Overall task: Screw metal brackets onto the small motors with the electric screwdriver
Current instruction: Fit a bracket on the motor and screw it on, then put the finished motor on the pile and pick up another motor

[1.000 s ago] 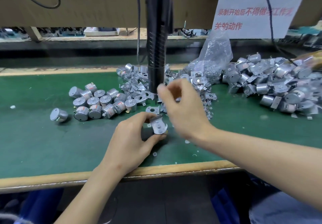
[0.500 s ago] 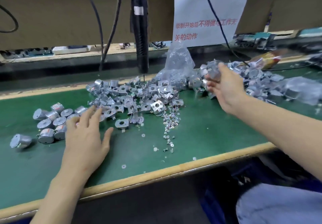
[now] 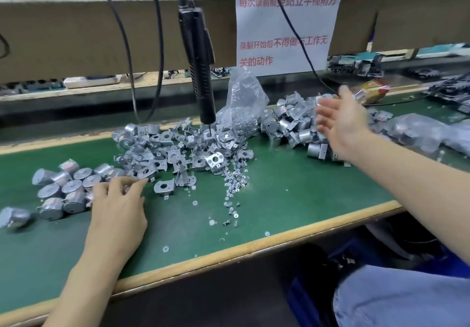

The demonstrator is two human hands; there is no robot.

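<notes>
A green worktop (image 3: 292,199) with a pale wooden front edge carries all the parts. The left hand (image 3: 119,207) lies palm down on it, its fingers nearly straight and slightly spread. Their tips reach the spot where a cluster of small round motors (image 3: 63,189) meets the near edge of a pile of loose metal brackets (image 3: 178,148). Whether the tips pinch any piece there I cannot tell. One bracket lies apart from the pile, just beside those fingertips on the right.

The right hand (image 3: 340,123) hovers above a second heap of motors (image 3: 292,126) at the far right. Its palm is turned inward and its fingers are spread (it is blurred, but nothing shows in it). Several motors in that heap have flat plates on them.

The electric screwdriver (image 3: 201,72), black and slim, hangs from above between the two hands with neither hand on it. It is tilted a little, and its tip points down just over the far side of the bracket pile. A clear plastic bag (image 3: 244,98) of small metal bits stands just beside it on the right. Tiny screws (image 3: 234,181) and washers trail from the brackets toward the front edge. Behind, a white paper sign (image 3: 284,29) with red writing hangs on a brown board, and black cables (image 3: 122,34) droop to its left.
</notes>
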